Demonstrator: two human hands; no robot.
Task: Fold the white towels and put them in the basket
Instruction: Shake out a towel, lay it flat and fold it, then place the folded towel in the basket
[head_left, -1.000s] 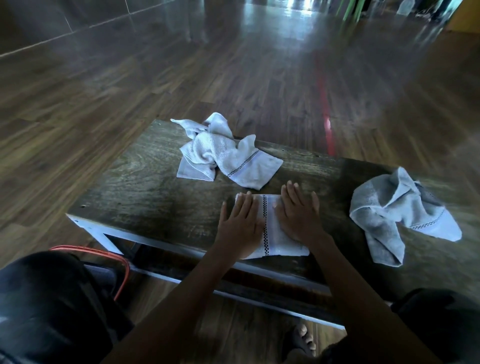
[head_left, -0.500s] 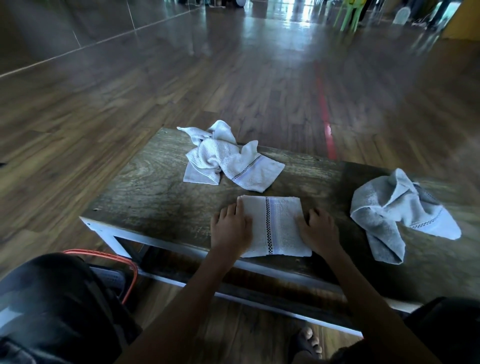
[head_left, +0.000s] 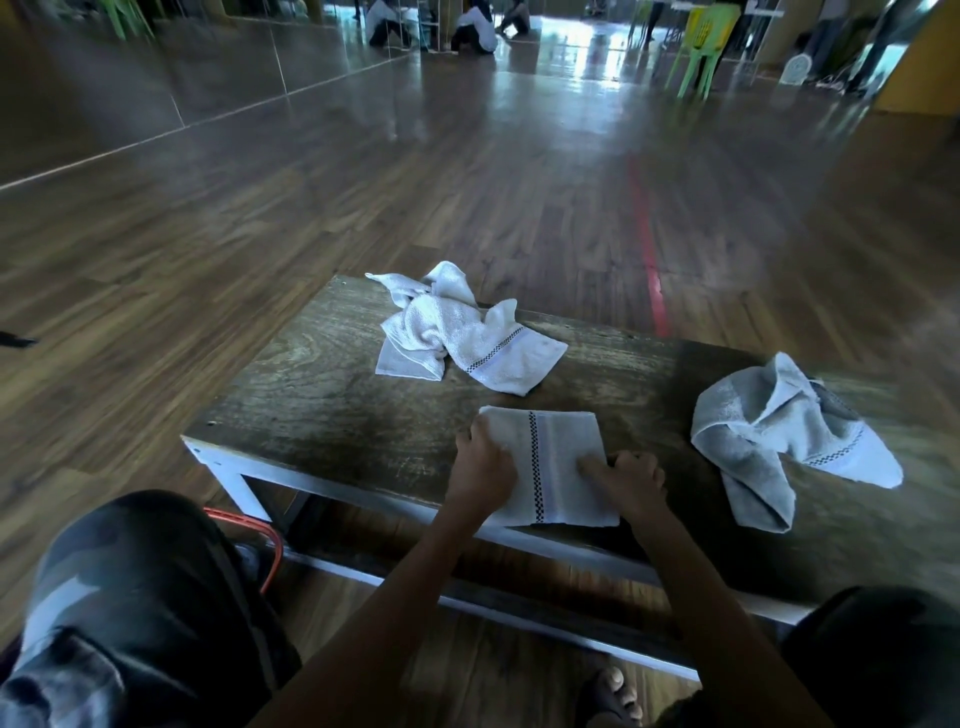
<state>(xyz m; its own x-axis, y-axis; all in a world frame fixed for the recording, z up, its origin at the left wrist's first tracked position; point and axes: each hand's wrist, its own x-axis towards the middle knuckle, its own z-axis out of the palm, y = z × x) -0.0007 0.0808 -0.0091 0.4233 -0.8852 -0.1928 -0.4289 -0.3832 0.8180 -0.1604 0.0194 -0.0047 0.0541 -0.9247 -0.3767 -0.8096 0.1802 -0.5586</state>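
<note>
A folded white towel (head_left: 550, 457) with a checkered stripe lies near the front edge of the low wooden table (head_left: 322, 415). My left hand (head_left: 483, 465) grips its left side with curled fingers. My right hand (head_left: 626, 478) grips its right side, fingers curled at the edge and thumb on the cloth. A crumpled white towel (head_left: 457, 332) lies at the back of the table. Another crumpled towel (head_left: 769, 431) lies at the right. Only an orange rim of the basket (head_left: 270, 540) shows at the lower left, behind my knee.
My knees (head_left: 130, 597) fill the lower left and lower right corners, and a bare foot (head_left: 613, 696) rests under the table. Wooden floor with a red line (head_left: 647, 244) stretches beyond. A green chair (head_left: 701, 47) stands far back right.
My hands slid from lying flat on top of the folded towel to its two sides, and the fingers curled onto its edges. The view tilted up a little.
</note>
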